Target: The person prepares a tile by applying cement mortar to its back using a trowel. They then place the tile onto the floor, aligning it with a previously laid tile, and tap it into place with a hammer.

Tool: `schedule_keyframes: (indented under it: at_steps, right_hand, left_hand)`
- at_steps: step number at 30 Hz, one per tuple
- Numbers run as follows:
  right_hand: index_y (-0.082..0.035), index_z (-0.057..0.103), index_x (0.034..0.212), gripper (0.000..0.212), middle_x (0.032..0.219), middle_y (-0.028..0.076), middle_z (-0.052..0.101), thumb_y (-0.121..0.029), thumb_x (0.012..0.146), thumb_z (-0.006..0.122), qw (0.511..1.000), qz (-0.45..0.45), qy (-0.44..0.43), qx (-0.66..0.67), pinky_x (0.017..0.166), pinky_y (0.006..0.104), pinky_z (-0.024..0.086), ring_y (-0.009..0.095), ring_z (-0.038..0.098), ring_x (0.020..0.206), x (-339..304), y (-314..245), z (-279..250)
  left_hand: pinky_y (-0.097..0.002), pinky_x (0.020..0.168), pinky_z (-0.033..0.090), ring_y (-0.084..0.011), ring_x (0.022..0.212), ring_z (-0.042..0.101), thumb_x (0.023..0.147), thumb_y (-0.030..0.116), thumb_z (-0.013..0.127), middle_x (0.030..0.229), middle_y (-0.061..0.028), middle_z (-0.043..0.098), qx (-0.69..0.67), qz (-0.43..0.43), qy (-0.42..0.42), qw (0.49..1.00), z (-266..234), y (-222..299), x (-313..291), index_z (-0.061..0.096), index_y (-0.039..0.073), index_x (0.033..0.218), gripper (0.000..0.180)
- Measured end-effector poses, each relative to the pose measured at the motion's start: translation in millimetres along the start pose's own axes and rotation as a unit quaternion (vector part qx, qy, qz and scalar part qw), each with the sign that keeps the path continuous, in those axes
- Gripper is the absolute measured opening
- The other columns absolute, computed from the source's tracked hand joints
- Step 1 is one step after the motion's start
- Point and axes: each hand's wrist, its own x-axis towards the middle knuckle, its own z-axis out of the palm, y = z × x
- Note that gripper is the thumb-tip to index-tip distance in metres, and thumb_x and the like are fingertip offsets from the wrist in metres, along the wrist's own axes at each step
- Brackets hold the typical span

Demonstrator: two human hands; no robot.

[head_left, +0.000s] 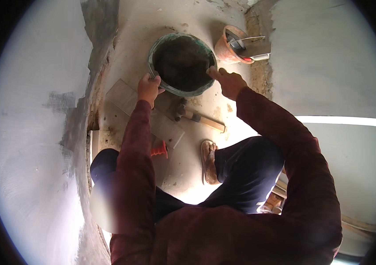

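A round green bucket (pixel 156 73) stands on the floor in front of me, with dark grey, wet-looking material (pixel 181 62) inside. At its near left rim my left hand (pixel 148 89) is closed, thumb over the edge. My right hand (pixel 228 82) is closed at the right rim, over the edge of the material. Whether its fingers grip the rim or a tool's handle is hard to make out. Between the bucket and my feet lies a hammer (pixel 205 120) with a wooden handle, its dark head toward the left.
A pinkish bucket (pixel 225 51) holding tools stands at the back right against the wall. Flat boards (pixel 166 128) lie under my left forearm, near a red-handled tool (pixel 159 149). Partly plastered walls close in on the left (pixel 38 115) and right (pixel 329 66). My sandalled foot (pixel 210 162) is nearby.
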Motion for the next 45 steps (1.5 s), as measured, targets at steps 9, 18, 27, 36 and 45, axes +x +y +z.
schedule_keyframes:
  at_steps: [9,18,27,36,45]
  right_hand:
    - [-0.02,0.048,0.128,0.049,0.09,0.013,0.056,-0.004,0.082,0.05,0.989,-0.107,0.092,-0.041,0.059,0.0412,0.05,0.029,0.063,0.07,10,35,0]
    - [-0.003,0.044,0.125,0.043,0.086,0.013,0.055,-0.006,0.082,0.052,0.957,-0.275,0.068,-0.068,0.057,0.0385,0.052,0.03,0.063,0.069,24,35,27]
    - [-0.016,0.051,0.128,0.044,0.095,0.012,0.061,-0.02,0.085,0.059,0.959,-0.234,0.148,-0.055,0.068,0.0386,0.051,0.024,0.064,0.077,0,96,-32]
    - [-0.007,0.065,0.078,0.008,0.071,0.006,0.061,-0.013,0.073,0.062,0.881,-0.367,0.23,-0.188,0.055,0.0332,0.052,0.02,0.065,0.068,132,13,-56]
    - [-0.007,0.064,0.097,0.022,0.083,0.01,0.063,-0.011,0.075,0.06,0.892,-0.425,0.039,-0.146,0.065,0.038,0.053,0.026,0.065,0.077,70,44,-24]
  left_hand:
    - [-0.0275,0.064,0.053,-0.0114,0.075,0.057,0.093,0.017,0.054,0.086,-0.0025,0.058,0.053,0.045,0.115,0.991,-23,-3,32,0.058,0.0,0.1,0.018]
    - [-0.0258,0.061,0.048,-0.0089,0.068,0.053,0.092,0.026,0.056,0.082,0.0019,0.059,0.099,0.041,0.125,0.986,-31,-1,42,0.064,0.006,0.1,0.023]
    - [-0.0297,0.072,0.046,-0.0108,0.081,0.051,0.093,0.041,0.054,0.099,0.0047,0.056,0.013,0.008,0.142,0.99,6,7,-5,0.055,0.017,0.126,0.04]
    - [-0.0255,0.067,0.046,-0.0083,0.078,0.052,0.094,0.034,0.053,0.1,0.0049,0.058,0.016,-0.007,0.156,0.988,-3,-6,17,0.054,0.013,0.127,0.039]
    - [-0.0242,0.055,0.05,-0.0104,0.071,0.058,0.091,0.027,0.058,0.092,-0.0014,0.063,0.018,0.04,0.194,0.98,-10,-7,23,0.059,0.005,0.123,0.039]
